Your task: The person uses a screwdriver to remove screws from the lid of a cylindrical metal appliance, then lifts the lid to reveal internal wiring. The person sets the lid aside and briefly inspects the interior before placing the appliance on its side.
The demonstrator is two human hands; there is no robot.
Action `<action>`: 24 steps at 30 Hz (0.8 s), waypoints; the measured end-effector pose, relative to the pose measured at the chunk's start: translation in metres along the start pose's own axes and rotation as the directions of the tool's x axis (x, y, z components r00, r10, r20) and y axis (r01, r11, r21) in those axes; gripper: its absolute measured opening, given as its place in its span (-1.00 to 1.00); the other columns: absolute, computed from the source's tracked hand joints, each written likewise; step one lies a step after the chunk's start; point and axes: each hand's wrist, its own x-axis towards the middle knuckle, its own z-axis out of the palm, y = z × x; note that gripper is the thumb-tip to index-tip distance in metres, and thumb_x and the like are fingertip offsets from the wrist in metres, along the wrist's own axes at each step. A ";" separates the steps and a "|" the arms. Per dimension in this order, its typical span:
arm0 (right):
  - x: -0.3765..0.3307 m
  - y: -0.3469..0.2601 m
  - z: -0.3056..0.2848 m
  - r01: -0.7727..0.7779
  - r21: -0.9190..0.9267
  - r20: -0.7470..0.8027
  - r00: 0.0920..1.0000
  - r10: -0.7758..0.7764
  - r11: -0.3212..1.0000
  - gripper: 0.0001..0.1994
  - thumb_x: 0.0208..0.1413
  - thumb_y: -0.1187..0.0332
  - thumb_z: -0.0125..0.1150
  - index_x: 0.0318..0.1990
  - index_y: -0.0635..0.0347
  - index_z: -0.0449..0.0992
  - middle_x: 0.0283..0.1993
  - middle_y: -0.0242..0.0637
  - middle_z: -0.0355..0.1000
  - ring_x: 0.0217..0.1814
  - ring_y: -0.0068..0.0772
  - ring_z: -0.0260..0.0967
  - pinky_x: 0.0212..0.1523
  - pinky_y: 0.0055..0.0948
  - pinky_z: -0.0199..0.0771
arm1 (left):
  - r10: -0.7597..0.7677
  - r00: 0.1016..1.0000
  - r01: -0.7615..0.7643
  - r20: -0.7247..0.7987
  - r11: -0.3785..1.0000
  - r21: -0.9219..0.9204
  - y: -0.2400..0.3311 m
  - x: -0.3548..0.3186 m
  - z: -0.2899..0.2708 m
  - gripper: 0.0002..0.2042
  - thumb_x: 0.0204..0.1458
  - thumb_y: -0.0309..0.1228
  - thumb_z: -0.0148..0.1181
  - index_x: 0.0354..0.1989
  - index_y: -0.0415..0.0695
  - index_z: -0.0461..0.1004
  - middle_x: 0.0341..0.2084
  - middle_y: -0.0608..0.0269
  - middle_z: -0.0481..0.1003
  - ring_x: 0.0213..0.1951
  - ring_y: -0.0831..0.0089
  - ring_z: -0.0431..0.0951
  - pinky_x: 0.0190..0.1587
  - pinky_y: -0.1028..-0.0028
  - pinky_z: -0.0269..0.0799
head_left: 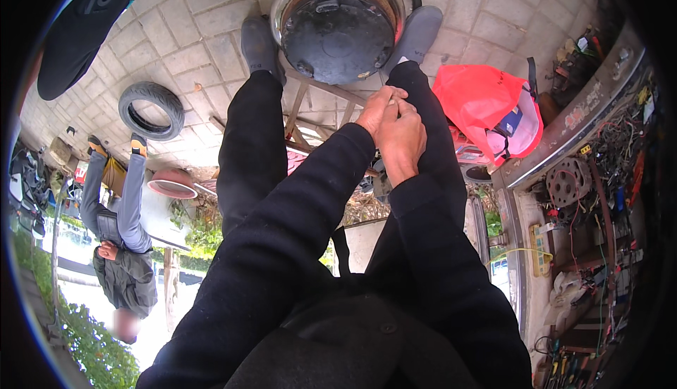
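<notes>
My left hand (379,112) and my right hand (403,139) meet above my right leg, fingers curled and pressed against each other. Whatever lies between the fingertips, if anything, is too small or covered to make out. Beyond them, between my grey shoes, stands a round shiny metal basin (282,1) with a dark, scuffed round piece (338,36) inside. Neither hand touches it. Close to the right of my hands is a red bag (469,96) with a pale pink inside and a dark strap. Something blue (509,122) shows in its opening.
A black tyre (151,93) lies on the paved floor (211,1) at left. Another person (123,262) is farther off, near a reddish bowl (173,183). Someone's dark-clad leg (77,36) enters upper left. Cluttered shelves with wires, tools and a metal wheel (568,182) line the right.
</notes>
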 end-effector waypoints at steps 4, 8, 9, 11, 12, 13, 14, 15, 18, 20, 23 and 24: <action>-0.017 0.009 0.003 0.070 -0.003 0.011 0.998 -0.070 0.998 -0.59 0.33 0.07 -0.02 0.16 0.02 0.56 -0.08 0.14 0.60 -0.03 0.26 0.55 0.02 0.07 0.51 | 0.067 0.998 -0.065 -0.018 0.995 0.072 -0.001 -0.021 -0.002 -0.67 0.32 -0.21 -0.05 -0.03 -0.25 0.45 -0.28 -0.05 0.60 -0.22 0.16 0.64 -0.05 0.24 0.58; -0.045 0.033 0.021 0.074 0.141 0.167 0.981 -0.098 0.987 -0.58 0.33 0.05 -0.01 0.19 0.04 0.50 -0.05 0.20 0.58 -0.01 0.32 0.53 0.00 0.11 0.49 | -0.023 0.992 0.028 -0.121 0.999 0.036 -0.005 -0.067 -0.018 -0.65 0.36 -0.18 -0.10 0.06 -0.23 0.41 -0.26 -0.10 0.59 -0.20 0.09 0.63 -0.06 0.16 0.59; -0.051 0.037 0.030 0.043 0.227 0.210 0.973 -0.092 0.973 -0.59 0.36 0.07 0.01 0.19 0.11 0.47 -0.01 0.15 0.56 -0.07 0.24 0.56 -0.04 0.02 0.52 | -0.057 0.986 0.061 -0.157 0.998 0.027 -0.002 -0.075 -0.023 -0.64 0.38 -0.17 -0.11 0.09 -0.22 0.38 -0.25 -0.12 0.58 -0.20 0.06 0.63 -0.06 0.13 0.59; -0.062 0.037 0.050 -0.162 0.575 0.297 0.955 -0.020 0.802 -0.61 0.40 0.10 0.04 0.16 0.19 0.47 -0.06 -0.07 0.54 -0.10 -0.05 0.56 -0.06 -0.16 0.53 | -0.049 0.968 0.081 -0.246 0.989 0.126 0.003 -0.089 -0.031 -0.60 0.40 -0.15 -0.18 0.12 -0.22 0.39 -0.22 -0.08 0.60 -0.19 0.14 0.62 -0.06 0.18 0.59; -0.064 0.039 0.053 -0.246 0.664 0.374 0.927 -0.029 0.706 -0.64 0.41 0.12 0.04 0.15 0.17 0.45 -0.15 -0.19 0.50 -0.19 -0.23 0.49 -0.20 -0.28 0.46 | -0.029 0.957 0.082 -0.288 0.981 0.174 0.005 -0.096 -0.034 -0.59 0.41 -0.15 -0.20 0.13 -0.22 0.39 -0.21 -0.06 0.60 -0.20 0.16 0.62 -0.06 0.19 0.59; -0.067 0.039 0.056 -0.407 0.683 0.502 0.865 0.016 0.607 -0.67 0.42 0.14 0.05 0.14 0.16 0.44 -0.25 -0.31 0.45 -0.28 -0.42 0.42 -0.34 -0.40 0.39 | -0.005 0.945 0.080 -0.328 0.974 0.214 0.008 -0.101 -0.038 -0.59 0.42 -0.15 -0.21 0.14 -0.22 0.38 -0.21 -0.05 0.60 -0.20 0.18 0.61 -0.07 0.20 0.59; -0.070 0.037 0.058 -0.553 0.683 0.623 0.782 0.016 0.477 -0.70 0.43 0.16 0.06 0.13 0.15 0.42 -0.34 -0.43 0.41 -0.37 -0.61 0.35 -0.49 -0.52 0.32 | -0.005 0.942 0.083 -0.335 0.972 0.220 0.011 -0.104 -0.041 -0.57 0.44 -0.15 -0.27 0.16 -0.22 0.38 -0.18 -0.04 0.62 -0.21 0.21 0.62 -0.08 0.24 0.60; -0.070 0.033 0.061 -0.548 0.673 0.625 0.780 0.015 0.497 -0.67 0.43 0.15 0.06 0.15 0.16 0.42 -0.25 -0.41 0.40 -0.24 -0.56 0.38 -0.41 -0.49 0.38 | 0.019 0.943 0.058 -0.333 0.973 0.221 0.014 -0.107 -0.045 -0.58 0.44 -0.16 -0.28 0.16 -0.22 0.38 -0.17 -0.05 0.62 -0.21 0.20 0.62 -0.08 0.24 0.60; -0.072 0.016 0.067 -0.506 0.707 0.602 0.797 -0.046 0.495 -0.64 0.42 0.13 0.07 0.18 0.17 0.41 -0.12 -0.41 0.39 -0.09 -0.53 0.39 -0.32 -0.49 0.43 | 0.066 0.941 -0.002 -0.331 0.982 0.191 0.024 -0.106 -0.055 -0.59 0.44 -0.19 -0.27 0.15 -0.23 0.37 -0.16 -0.08 0.62 -0.20 0.15 0.63 -0.07 0.21 0.61; -0.071 0.005 0.072 -0.467 0.740 0.561 0.825 -0.061 0.485 -0.68 0.43 0.16 0.07 0.17 0.14 0.39 -0.22 -0.46 0.38 -0.29 -0.66 0.32 -0.47 -0.57 0.27 | 0.095 0.937 -0.030 -0.336 0.980 0.196 0.029 -0.103 -0.063 -0.60 0.44 -0.19 -0.26 0.16 -0.25 0.37 -0.17 -0.08 0.61 -0.19 0.14 0.63 -0.06 0.20 0.61; -0.071 -0.003 0.077 -0.493 0.737 0.567 0.823 -0.027 0.463 -0.66 0.43 0.15 0.05 0.18 0.17 0.39 -0.14 -0.41 0.39 -0.21 -0.65 0.35 -0.40 -0.58 0.36 | 0.096 0.929 -0.023 -0.356 0.979 0.204 0.032 -0.100 -0.073 -0.59 0.43 -0.20 -0.24 0.16 -0.27 0.36 -0.18 -0.09 0.61 -0.20 0.14 0.62 -0.06 0.19 0.61; -0.070 -0.005 0.078 -0.496 0.729 0.577 0.816 -0.032 0.472 -0.62 0.42 0.12 0.04 0.19 0.20 0.41 -0.07 -0.36 0.38 -0.10 -0.58 0.38 -0.33 -0.54 0.45 | 0.097 0.929 -0.025 -0.357 0.979 0.200 0.033 -0.098 -0.075 -0.59 0.43 -0.19 -0.23 0.16 -0.27 0.36 -0.19 -0.09 0.61 -0.20 0.14 0.62 -0.06 0.19 0.61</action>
